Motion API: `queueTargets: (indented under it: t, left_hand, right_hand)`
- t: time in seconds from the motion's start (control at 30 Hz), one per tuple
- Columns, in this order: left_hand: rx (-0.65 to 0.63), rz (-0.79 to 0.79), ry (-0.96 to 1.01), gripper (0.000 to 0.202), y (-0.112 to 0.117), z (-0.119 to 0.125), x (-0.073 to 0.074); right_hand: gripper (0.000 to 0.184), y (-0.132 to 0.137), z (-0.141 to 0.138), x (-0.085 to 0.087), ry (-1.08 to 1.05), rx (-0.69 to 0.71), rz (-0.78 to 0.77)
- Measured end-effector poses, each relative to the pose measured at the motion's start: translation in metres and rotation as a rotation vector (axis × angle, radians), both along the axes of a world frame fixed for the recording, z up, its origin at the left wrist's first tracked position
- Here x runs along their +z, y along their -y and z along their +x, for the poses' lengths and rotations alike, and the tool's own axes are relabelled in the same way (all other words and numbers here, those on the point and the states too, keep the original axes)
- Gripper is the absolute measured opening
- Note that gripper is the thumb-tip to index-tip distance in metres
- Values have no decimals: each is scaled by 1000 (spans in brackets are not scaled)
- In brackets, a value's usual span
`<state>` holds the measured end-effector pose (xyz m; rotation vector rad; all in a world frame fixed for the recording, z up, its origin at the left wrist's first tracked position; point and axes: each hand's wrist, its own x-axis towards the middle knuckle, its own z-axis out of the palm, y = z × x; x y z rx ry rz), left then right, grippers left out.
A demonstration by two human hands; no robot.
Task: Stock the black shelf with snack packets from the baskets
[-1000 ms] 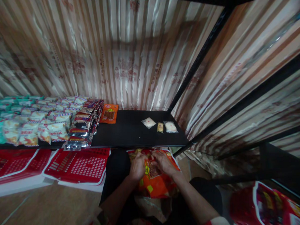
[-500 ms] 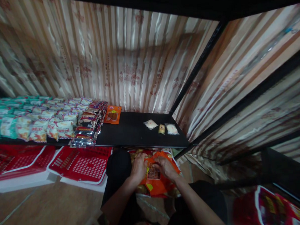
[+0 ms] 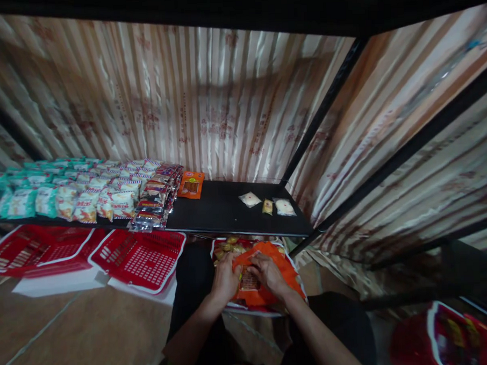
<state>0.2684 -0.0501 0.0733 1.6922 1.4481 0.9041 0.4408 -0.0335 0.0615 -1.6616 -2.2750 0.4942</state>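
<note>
Low between my knees, an orange snack packet point(image 3: 252, 298) lies over a basket point(image 3: 269, 312) holding gold-wrapped pieces point(image 3: 229, 246). My left hand point(image 3: 225, 277) grips the packet's left side, fingers curled onto its edge. On its upper right part, my right hand point(image 3: 267, 273) is closed with bent fingers holding the packet. A similar orange packet point(image 3: 191, 186) leans on the black shelf point(image 3: 224, 213) at the back, beside a stack of dark red and silver packets point(image 3: 157, 197).
White-and-orange bags point(image 3: 85, 204) and green bags point(image 3: 24, 202) fill the shelf's left. Small packets point(image 3: 285, 206) lie at its right. Red baskets point(image 3: 144, 259) stand below on the left; another filled red basket point(image 3: 411, 336) is at lower right. A black post point(image 3: 325, 109) rises at the right corner.
My view has shifted slightly, so the shelf items appear further right. Both hands stay on the orange packet, which now lies a little differently; more gold-wrapped pieces show at the basket's upper left.
</note>
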Motion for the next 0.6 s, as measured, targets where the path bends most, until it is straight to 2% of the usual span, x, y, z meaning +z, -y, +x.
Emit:
queueTargets:
  t: [0.27,0.47,0.6]
  left_hand:
    - [2,56,46,31,3,-1,-4]
    - [40,72,26,32,1,-10,-4]
    - [76,35,39,30,-6,-18,1]
  right_hand:
    - [21,-4,6,-10,-49,68,114]
    - [20,-8,-9,-7,-52,67,119]
    - [19,-12,-14,-3,-54,88,112]
